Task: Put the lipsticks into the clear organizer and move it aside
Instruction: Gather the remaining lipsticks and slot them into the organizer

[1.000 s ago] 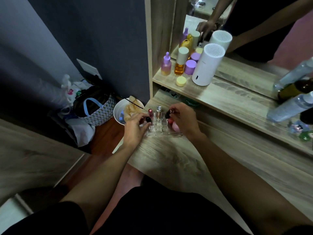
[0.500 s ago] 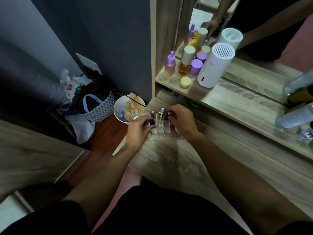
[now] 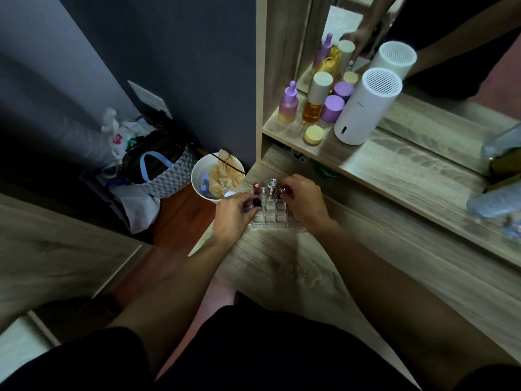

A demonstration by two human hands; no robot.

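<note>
The clear organizer (image 3: 267, 214) sits on the counter (image 3: 296, 266) (near its left edge), between both hands. The left hand (image 3: 236, 214) has its grip pinching a black-capped lipstick (image 3: 256, 203); the right hand (image 3: 306, 200) pinches a dark lipstick (image 3: 282, 190) over the organizer's right side.

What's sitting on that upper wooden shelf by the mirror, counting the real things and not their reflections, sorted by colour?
Purple: 2, a purple dropper bottle and a purple round-capped jar
Amber: 1, an amber bottle with a cream cap
Yellow: 1, a small yellow round pot
White: 1, a tall white cylinder with a slotted top
Total: 5
</note>
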